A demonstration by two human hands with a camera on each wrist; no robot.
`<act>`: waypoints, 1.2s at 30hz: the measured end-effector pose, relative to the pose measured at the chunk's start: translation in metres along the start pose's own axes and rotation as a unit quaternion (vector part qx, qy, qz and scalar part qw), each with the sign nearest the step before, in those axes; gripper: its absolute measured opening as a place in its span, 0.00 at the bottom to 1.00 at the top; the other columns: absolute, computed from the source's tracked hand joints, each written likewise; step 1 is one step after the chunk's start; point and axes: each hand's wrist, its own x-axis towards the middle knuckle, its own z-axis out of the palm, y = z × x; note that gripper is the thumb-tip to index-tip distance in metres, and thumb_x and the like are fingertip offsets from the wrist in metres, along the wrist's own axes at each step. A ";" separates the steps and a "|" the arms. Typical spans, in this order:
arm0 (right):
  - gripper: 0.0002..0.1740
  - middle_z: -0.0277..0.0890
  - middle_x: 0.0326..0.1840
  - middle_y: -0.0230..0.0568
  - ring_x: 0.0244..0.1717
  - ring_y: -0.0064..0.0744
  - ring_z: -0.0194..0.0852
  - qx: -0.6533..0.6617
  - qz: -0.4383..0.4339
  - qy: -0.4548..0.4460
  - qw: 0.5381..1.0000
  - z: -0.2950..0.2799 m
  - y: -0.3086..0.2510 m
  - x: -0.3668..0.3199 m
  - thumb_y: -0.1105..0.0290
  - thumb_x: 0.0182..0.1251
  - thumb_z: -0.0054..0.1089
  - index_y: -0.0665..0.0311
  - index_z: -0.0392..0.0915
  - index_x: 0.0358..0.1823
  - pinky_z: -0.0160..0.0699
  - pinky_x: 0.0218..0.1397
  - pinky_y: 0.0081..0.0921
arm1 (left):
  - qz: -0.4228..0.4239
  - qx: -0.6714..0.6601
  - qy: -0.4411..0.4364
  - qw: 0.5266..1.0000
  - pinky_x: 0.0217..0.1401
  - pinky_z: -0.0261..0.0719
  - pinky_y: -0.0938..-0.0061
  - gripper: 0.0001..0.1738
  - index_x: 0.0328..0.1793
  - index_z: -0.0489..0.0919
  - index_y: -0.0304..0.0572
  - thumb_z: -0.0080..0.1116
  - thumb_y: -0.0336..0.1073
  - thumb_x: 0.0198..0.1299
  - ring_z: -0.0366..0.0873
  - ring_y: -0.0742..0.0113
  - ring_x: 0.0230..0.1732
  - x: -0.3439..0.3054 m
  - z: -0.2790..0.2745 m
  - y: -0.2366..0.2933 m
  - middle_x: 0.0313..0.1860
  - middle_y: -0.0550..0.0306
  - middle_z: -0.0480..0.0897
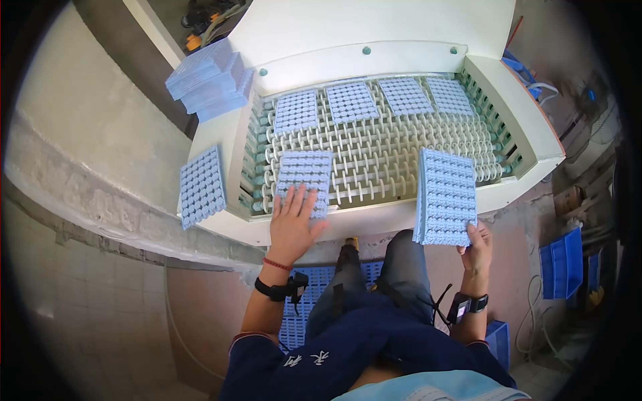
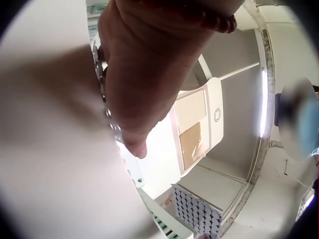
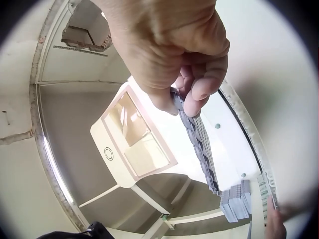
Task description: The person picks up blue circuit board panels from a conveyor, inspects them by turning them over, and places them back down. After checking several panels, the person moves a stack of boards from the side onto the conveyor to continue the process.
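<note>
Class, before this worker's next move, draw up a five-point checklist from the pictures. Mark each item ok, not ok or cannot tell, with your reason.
1. Grip on the held stack: ok; the right hand pinches it at its near right corner.
2. Right hand free: not ok; it holds that stack.
3. Left hand on the front panel: ok; its fingers rest on top.
4. Back panels on the roller bed: ok; four lie side by side.
5. Number of layers in the held stack: cannot tell; they overlap too closely.
</note>
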 end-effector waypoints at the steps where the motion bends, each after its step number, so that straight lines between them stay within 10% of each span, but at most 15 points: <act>1: 0.11 0.73 0.20 0.35 0.11 0.16 0.61 0.006 0.001 -0.006 1.000 0.006 0.001 0.000 0.67 0.60 0.56 0.70 0.74 0.33 0.58 0.12 0.10 | -0.013 0.013 0.007 1.000 0.66 0.49 0.52 0.36 0.64 0.64 0.45 0.56 0.52 0.50 0.56 0.50 0.66 0.002 0.001 -0.003 0.65 0.48 0.62; 8: 0.10 0.74 0.22 0.36 0.14 0.17 0.63 -0.003 0.062 -0.066 0.996 0.045 0.008 0.003 0.68 0.59 0.57 0.71 0.74 0.33 0.61 0.14 0.11 | -0.033 -0.116 0.063 0.991 0.67 0.49 0.56 0.37 0.66 0.55 0.32 0.50 0.49 0.57 0.54 0.46 0.67 0.001 -0.012 0.015 0.65 0.40 0.59; 10: 0.09 0.74 0.22 0.37 0.14 0.17 0.64 0.014 0.068 -0.094 0.993 0.057 0.016 0.004 0.69 0.60 0.56 0.71 0.74 0.33 0.61 0.15 0.11 | -0.093 -0.616 0.012 0.782 0.67 0.53 0.58 0.35 0.67 0.51 0.29 0.44 0.45 0.62 0.56 0.49 0.66 -0.009 -0.011 0.029 0.66 0.40 0.57; 11: 0.09 0.74 0.22 0.37 0.14 0.17 0.64 0.017 0.095 -0.107 0.990 0.068 0.020 0.004 0.70 0.60 0.55 0.71 0.74 0.34 0.61 0.15 0.11 | -0.092 -0.617 0.008 0.781 0.67 0.53 0.58 0.35 0.67 0.51 0.29 0.44 0.45 0.62 0.56 0.49 0.66 -0.012 -0.010 0.036 0.66 0.40 0.57; 13: 0.09 0.74 0.22 0.37 0.15 0.16 0.64 0.020 0.116 -0.122 0.986 0.086 0.031 0.005 0.70 0.61 0.55 0.71 0.74 0.34 0.61 0.15 0.11 | -0.099 -0.907 -0.122 0.390 0.66 0.57 0.59 0.30 0.67 0.51 0.29 0.41 0.39 0.63 0.59 0.52 0.65 -0.012 -0.007 0.047 0.65 0.41 0.59; 20: 0.17 0.75 0.24 0.35 0.17 0.17 0.68 -0.129 0.207 -0.226 0.943 0.122 0.053 0.005 0.61 0.60 0.58 0.71 0.74 0.35 0.72 0.22 0.13 | -0.251 -0.878 -0.011 0.408 0.59 0.68 0.59 0.24 0.61 0.62 0.29 0.46 0.27 0.56 0.71 0.51 0.55 -0.032 0.004 0.042 0.55 0.42 0.71; 28: 0.14 0.67 0.14 0.27 0.12 0.11 0.59 -0.265 0.151 -0.235 0.923 0.130 0.043 0.025 0.63 0.59 0.59 0.69 0.75 0.27 0.58 0.15 0.11 | -0.265 -0.868 0.060 0.416 0.57 0.70 0.59 0.25 0.59 0.63 0.28 0.48 0.24 0.53 0.72 0.51 0.54 -0.055 0.002 0.032 0.54 0.42 0.72; 36: 0.14 0.72 0.13 0.35 0.13 0.20 0.66 -0.404 -0.025 -0.097 0.909 0.125 0.040 0.125 0.63 0.54 0.62 0.69 0.78 0.24 0.66 0.18 0.22 | -0.228 -0.908 0.082 0.343 0.57 0.69 0.57 0.27 0.59 0.62 0.24 0.46 0.23 0.49 0.71 0.47 0.54 -0.075 -0.009 0.014 0.54 0.38 0.71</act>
